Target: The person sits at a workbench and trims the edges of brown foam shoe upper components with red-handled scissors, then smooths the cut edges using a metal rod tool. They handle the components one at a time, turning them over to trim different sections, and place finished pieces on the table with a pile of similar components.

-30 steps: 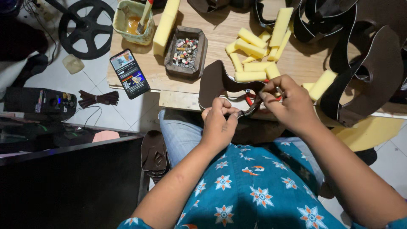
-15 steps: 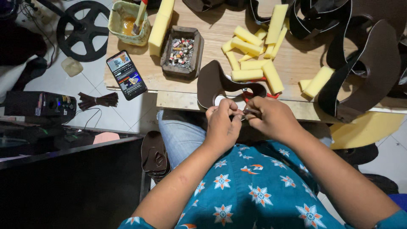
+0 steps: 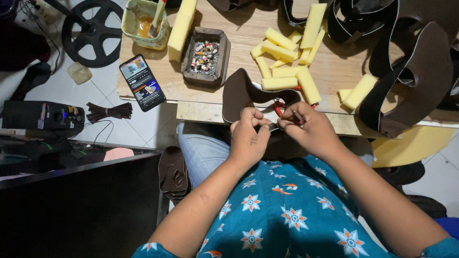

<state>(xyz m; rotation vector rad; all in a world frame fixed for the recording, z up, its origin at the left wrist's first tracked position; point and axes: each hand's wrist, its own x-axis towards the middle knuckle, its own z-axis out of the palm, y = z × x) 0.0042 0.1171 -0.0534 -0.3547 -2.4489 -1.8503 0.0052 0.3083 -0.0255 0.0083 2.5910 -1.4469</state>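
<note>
Left hand: the left hand (image 3: pixel 249 138) is curled at the near edge of the tabletop (image 3: pixel 239 43), fingertips pinched on the lower rim of the brown leather piece (image 3: pixel 241 93).
Right hand: the right hand (image 3: pixel 306 129) sits just beside the left, fingers closed on the same rim and on a thin, metallic-looking tool (image 3: pixel 297 116); what kind of tool cannot be told.
Leather piece: dark brown, curved, lying partly on the tabletop and hanging over its front edge; it stretches up and away from both hands, which meet at its nearest border, above the person's lap.
Red-handled tool: red handles (image 3: pixel 278 106) show just beyond the right hand, partly under the leather.
Foam: yellow foam strips (image 3: pixel 282 57) lie in a loose heap further back, close to the leather's far edge.
Tray: a small dark tray (image 3: pixel 224 52) of tiny mixed items stands left of the foam.
Phone: a lit phone (image 3: pixel 142 82) overhangs the left corner.
Glue pot: a yellowish tub (image 3: pixel 131 21) with a brush stands at the far left.
</note>
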